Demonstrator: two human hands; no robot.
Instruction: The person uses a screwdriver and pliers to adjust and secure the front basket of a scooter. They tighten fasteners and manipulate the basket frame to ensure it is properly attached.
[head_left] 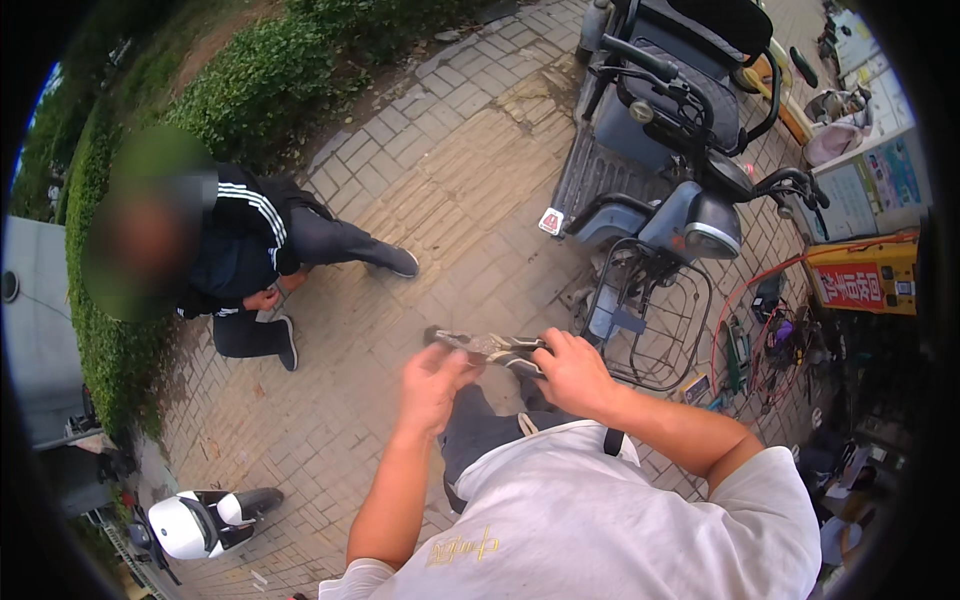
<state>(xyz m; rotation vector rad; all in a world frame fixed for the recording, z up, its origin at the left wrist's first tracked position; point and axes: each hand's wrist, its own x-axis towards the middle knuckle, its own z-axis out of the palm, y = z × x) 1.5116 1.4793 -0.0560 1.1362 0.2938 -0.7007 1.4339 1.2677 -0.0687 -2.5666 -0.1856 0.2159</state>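
A pair of pliers [478, 343] with metal jaws and dark handles is held out in front of my body, jaws toward the left. My right hand [575, 375] is closed round its handles. Just below the jaws, my left hand [430, 385] has its thumb and fingers pinched together. Whatever those fingers hold is too small and blurred to make out. My dark trousers and one dark shoe show beneath the pliers.
A blue-grey electric tricycle [650, 200] with a wire front basket [690, 345] stands at the right. Beyond it are a yellow box [880, 272], red cable and scattered tools. A person [250, 235] sits or crouches at left by a hedge. A white scooter [195, 525] stands lower left.
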